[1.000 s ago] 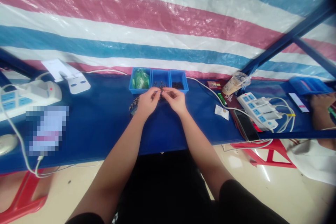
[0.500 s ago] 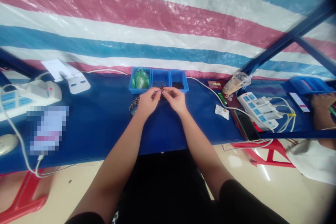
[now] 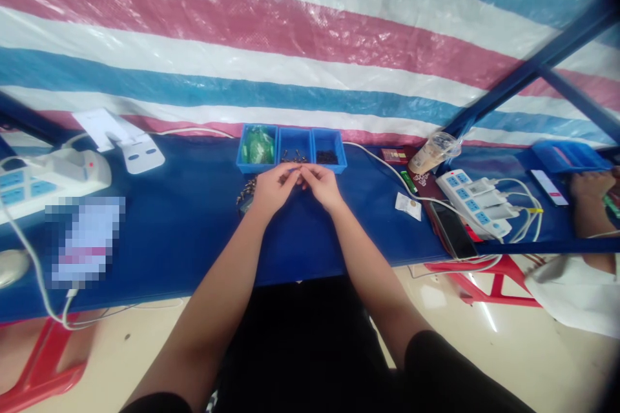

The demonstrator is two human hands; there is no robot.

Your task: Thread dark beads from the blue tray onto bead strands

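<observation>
My left hand [image 3: 275,188] and my right hand [image 3: 320,184] meet fingertip to fingertip at the front of a blue three-part bin [image 3: 296,137]. Both are closed in a pinch, and whatever small thing is between the fingers cannot be made out. Small dark metal pieces [image 3: 296,157] lie in the bin's middle compartment, just beyond my fingers. Black small parts [image 3: 327,157] fill the bottom of the right compartment, and a green plastic bag [image 3: 258,144] sits in the left one. Beside my left wrist is a cluster of brass-coloured pieces [image 3: 247,191], partly hidden by the hand.
On the right are a drink cup [image 3: 434,152], a white packet [image 3: 408,206], a phone [image 3: 453,230] and a power strip [image 3: 472,203] with cables. A white stand [image 3: 140,151] and another power strip [image 3: 58,177] are on the left. Another person's hand [image 3: 591,184] shows at far right.
My hands have come slightly closer together, with the fingers now touching. The dark pieces that stuck up at my fingertips are no longer seen there. The view has shifted slightly.
</observation>
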